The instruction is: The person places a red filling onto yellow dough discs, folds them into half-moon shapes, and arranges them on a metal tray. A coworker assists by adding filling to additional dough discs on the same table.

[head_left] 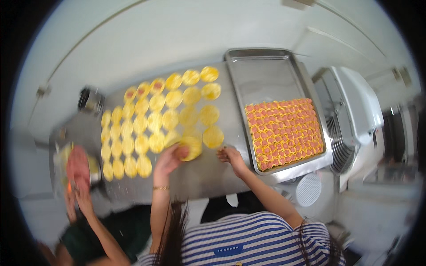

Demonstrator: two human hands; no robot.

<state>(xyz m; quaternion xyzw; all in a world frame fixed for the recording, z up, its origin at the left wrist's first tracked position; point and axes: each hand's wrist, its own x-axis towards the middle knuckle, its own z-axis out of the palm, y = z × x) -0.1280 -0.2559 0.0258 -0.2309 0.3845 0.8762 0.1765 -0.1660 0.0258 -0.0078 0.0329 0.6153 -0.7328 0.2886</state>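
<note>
My left hand (pixel 167 162) is closed at the edge of a thin round yellow wrapper (pixel 192 149), lifted from the steel table and blurred by motion. A lump of pink meat filling (pixel 181 152) shows beside its fingertips. To the right of the wrapper, my right hand (pixel 229 156) has its fingers curled. Something small and dark shows at its fingertips, too blurred to name. Rows of yellow wrappers (pixel 155 121) cover the table beyond my hands. A few in the far row carry pink filling (pixel 157 85).
A deep metal tray (pixel 265 73) at right holds tightly packed open-topped dumplings (pixel 285 133). Beyond it stand a white appliance (pixel 357 104) and a white round stool (pixel 308 189). At far left, a co-worker's hands (pixel 82 199) touch a large pink meat mass (pixel 77 164); a jar (pixel 92 101) stands behind.
</note>
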